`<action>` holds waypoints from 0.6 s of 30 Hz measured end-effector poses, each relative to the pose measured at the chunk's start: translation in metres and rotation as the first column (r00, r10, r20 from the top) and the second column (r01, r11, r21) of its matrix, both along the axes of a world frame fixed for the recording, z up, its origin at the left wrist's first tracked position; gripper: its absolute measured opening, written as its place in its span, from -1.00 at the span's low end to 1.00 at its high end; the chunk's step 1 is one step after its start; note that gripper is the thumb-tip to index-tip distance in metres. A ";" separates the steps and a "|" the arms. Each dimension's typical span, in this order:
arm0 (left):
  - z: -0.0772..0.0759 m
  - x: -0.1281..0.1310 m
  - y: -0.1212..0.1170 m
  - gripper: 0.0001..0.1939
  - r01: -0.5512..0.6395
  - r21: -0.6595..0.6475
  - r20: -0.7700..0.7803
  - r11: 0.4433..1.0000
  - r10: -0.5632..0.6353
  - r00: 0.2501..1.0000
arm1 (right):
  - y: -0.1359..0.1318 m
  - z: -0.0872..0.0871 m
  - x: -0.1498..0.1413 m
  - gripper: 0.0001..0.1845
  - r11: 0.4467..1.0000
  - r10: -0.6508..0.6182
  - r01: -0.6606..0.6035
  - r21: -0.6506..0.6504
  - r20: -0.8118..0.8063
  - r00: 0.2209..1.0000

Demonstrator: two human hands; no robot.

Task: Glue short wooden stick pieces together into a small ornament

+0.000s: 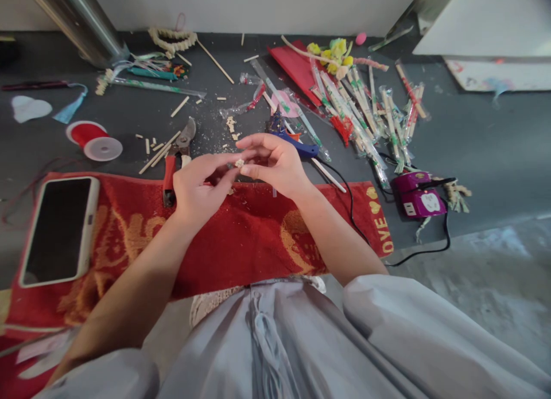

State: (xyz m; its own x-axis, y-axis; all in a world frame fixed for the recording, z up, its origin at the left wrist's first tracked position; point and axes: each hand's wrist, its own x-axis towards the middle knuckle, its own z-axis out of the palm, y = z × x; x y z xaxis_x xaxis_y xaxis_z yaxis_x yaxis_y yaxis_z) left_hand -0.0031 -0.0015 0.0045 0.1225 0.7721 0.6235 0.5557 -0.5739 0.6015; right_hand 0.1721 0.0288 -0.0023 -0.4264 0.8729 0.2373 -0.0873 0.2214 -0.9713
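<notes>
A small cream-coloured, knobbly piece (240,163) sits between my fingertips above the near side of the table. My left hand (201,183) pinches it from the left with thumb and forefinger. From the other side, the thumb and fingers of my right hand (278,162) close on the same piece. Just beyond my right hand lies a blue glue gun (297,143) with an orange trigger. Red-handled pruning shears (185,138) rest beside my left hand, partly on the red towel (241,244) under my wrists.
Cut wooden sticks (161,152) and crumbs lie behind the shears. A red thread spool (94,140) and a phone (60,232) are at left. Wrapped sticks (357,112) pile up at right, near a purple power socket (417,195) with a black cable. A metal post (81,26) stands at back left.
</notes>
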 end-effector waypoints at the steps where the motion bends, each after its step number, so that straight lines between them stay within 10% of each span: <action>1: 0.000 0.000 0.000 -0.84 -0.014 -0.029 0.016 0.999 0.014 1.000 | 0.000 0.000 0.000 -0.40 1.000 0.000 0.000 0.003 0.000 1.000; 18: 0.001 0.001 0.002 -0.84 0.025 0.033 0.143 0.999 -0.030 0.989 | -0.002 0.002 -0.004 -0.56 0.994 -0.110 0.110 0.004 -0.009 0.994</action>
State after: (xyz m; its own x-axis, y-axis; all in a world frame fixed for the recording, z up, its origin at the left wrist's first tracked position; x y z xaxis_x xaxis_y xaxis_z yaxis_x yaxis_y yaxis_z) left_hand -0.0019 0.0007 0.0050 0.0509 0.7495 0.6601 0.4483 -0.6077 0.6555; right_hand 0.1682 0.0272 0.0001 -0.3254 0.9133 0.2451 -0.0708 0.2350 -0.9694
